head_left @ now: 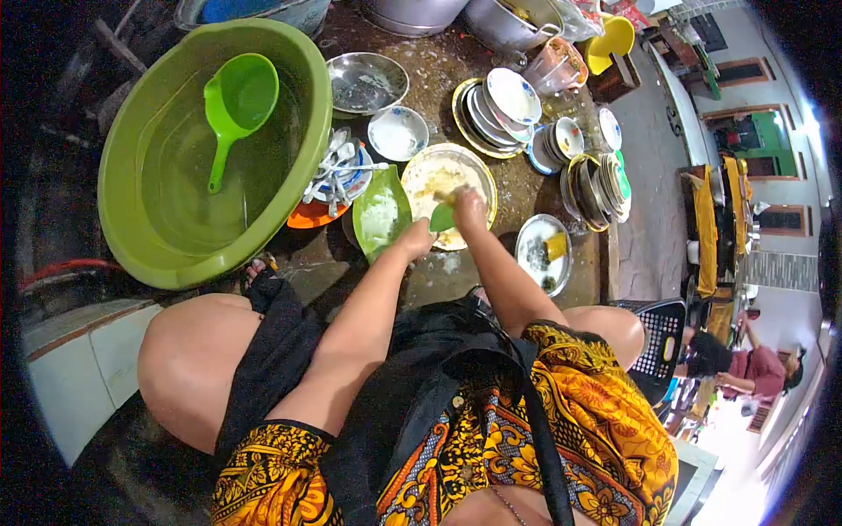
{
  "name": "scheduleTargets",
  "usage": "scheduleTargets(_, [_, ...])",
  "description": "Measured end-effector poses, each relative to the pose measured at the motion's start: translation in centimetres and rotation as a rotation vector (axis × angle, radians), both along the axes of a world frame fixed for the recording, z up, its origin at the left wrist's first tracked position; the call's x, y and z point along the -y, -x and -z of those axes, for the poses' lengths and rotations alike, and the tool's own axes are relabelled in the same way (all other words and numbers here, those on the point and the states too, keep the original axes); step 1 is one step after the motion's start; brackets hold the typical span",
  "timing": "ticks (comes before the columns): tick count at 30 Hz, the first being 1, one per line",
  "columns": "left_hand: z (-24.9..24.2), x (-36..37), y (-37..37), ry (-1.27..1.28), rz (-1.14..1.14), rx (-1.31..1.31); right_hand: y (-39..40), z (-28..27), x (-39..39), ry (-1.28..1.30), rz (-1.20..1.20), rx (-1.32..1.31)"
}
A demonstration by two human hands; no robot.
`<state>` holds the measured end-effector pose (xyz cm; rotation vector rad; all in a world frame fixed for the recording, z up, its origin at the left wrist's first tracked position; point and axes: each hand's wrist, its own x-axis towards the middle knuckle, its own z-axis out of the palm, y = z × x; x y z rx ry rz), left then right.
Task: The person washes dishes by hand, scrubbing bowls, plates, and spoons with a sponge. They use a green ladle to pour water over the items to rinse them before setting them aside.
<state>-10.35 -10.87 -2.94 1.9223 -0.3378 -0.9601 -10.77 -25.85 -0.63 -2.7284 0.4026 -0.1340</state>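
My left hand is closed on a small flat green piece, whose kind I cannot make out. My right hand is closed against its other end; something yellowish shows at the fingertips, too blurred to name. Both hands are over a round plate with a yellow rim, smeared with whitish suds. Just left of my left hand lies a green leaf-shaped dish with foam on it. To the right, a metal plate holds a yellow sponge and a dark scrubber.
A large green basin of water with a green dipper stands left. Spoons lie on stacked bowls beside it. Ahead are a metal bowl, stacked plates and pots. A person is at far right.
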Motion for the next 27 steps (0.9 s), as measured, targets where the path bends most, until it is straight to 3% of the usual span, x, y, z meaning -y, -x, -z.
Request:
scheduleTargets(1, [2.2,0.4,0.0,0.012,0.099,0.05,-0.6,2.4,2.4,0.021,0.099,0.031])
scheduleTargets(2, [3.6,0.0,0.4,0.284,-0.151,0.196,-0.1,2.0,3.1,0.061,0.159,0.059])
scheduleTargets(3, [4.5,-0.5,-0.7,0.038,-0.096,0.133,0.2,1.7,3.3,0.101,0.217,0.09])
scheduleTargets(4, [5.5,-1.4,-1.5,0.052,-0.153,0.103,0.8,1.8,2.8,0.097,0.221,0.09])
scheduleTargets(6, [5.2,-2.9,-2.4,0.073,-0.211,0.07,3.0,2.8,2.1,0.132,0.125,-0.222])
scheduleTargets(7, [3.4,-4.1,-2.4,-0.096,-0.271,0.061,3.9,6.1,2.7,-0.076,0.038,-0.316])
scheduleTargets(8, [2.5,-4.9,-2.2,-0.269,-0.332,0.048,4.8,6.4,0.9,0.036,-0.068,-0.418])
scheduleTargets(9, [3.0,-5.2,-2.1,-0.275,-0.335,0.046,5.4,6.9,-0.3,-0.009,-0.113,-0.544])
scheduleTargets(11, [4.3,-5.5,-1.9,-0.452,-0.362,-0.042,6.5,6.7,-2.3,0.014,-0.206,-0.545])
scheduleTargets(13, [4.0,-6.1,-1.5,-0.445,-0.379,-0.032,8.0,7.2,-1.3,0.05,-0.222,-0.396])
scheduleTargets(14, [3.8,-6.3,-1.4,-0.428,-0.4,-0.022,8.1,5.7,0.3,0.007,-0.269,-0.531])
scheduleTargets(15, [3.7,-6.4,-1.5,-0.433,-0.395,-0.021,7.7,6.0,1.5,0.0,-0.107,-0.678])
scheduleTargets(16, [3.6,-6.4,-1.7,-0.429,-0.4,-0.032,7.8,5.5,2.6,0.113,-0.044,-0.678])
scheduleTargets(17, [3.5,-6.4,-1.8,-0.423,-0.405,-0.045,7.7,5.2,3.7,0.325,-0.188,-0.509])
scheduleTargets(19, [3.5,-6.1,-1.7,-0.381,-0.467,-0.051,7.1,5.5,4.7,0.237,-0.004,-0.503])
scheduleTargets(21, [3.4,-5.9,-1.4,-0.341,-0.535,-0.052,6.8,6.8,3.5,0.135,-0.08,-0.308])
scheduleTargets(22, [3.3,-5.8,-1.3,-0.351,-0.544,-0.038,6.3,6.5,2.0,-0.051,-0.026,-0.599])
scheduleTargets(23, [3.2,-5.7,-1.4,-0.359,-0.554,-0.02,6.9,8.3,0.9,-0.027,-0.208,-0.501])
scheduleTargets(24, [3.4,-5.6,-1.4,-0.355,-0.559,-0.013,5.6,4.0,-2.4,0.016,-0.281,-0.696])
scheduleTargets(25, [3.8,-5.5,-1.2,-0.356,-0.581,0.01,6.4,7.1,-2.8,0.089,-0.27,-0.506])
scheduleTargets(27, [3.8,-5.3,-1.5,-0.348,-0.614,0.044,5.3,7.0,-3.3,0.15,-0.221,-0.529])
